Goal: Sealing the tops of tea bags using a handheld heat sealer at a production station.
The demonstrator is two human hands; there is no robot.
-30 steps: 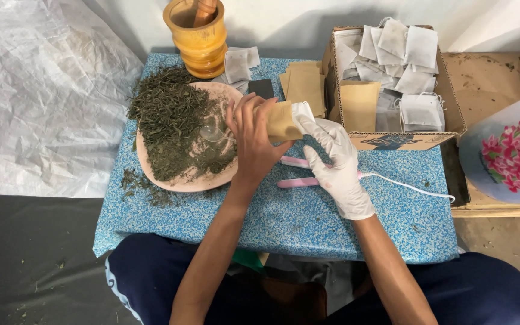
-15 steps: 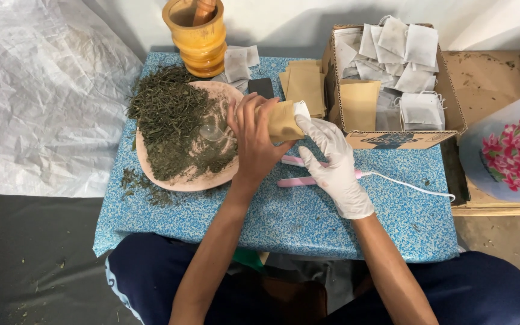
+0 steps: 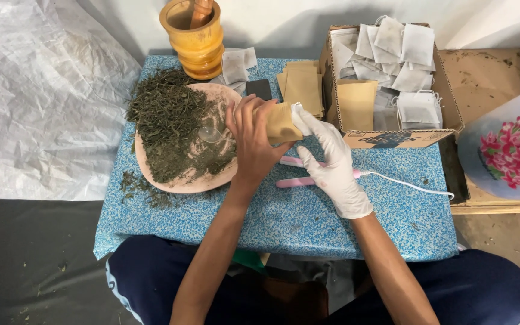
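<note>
Both hands clamp one small tan paper pouch [image 3: 281, 122] above the speckled blue table [image 3: 308, 210], bare left hand [image 3: 253, 141] and white-gloved right hand [image 3: 331, 157] pinching opposite ends, beside the pink plate [image 3: 179, 180] of dried green herbs [image 3: 167, 120]; tilting it risks spilling contents.

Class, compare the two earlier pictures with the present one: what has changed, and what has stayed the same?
Almost nothing moved. The gloved right hand shifted its fingers only slightly. The bare left hand and the right keep hold of the small tan paper pouch. The pink plate of dried green leaves stayed put.
</note>
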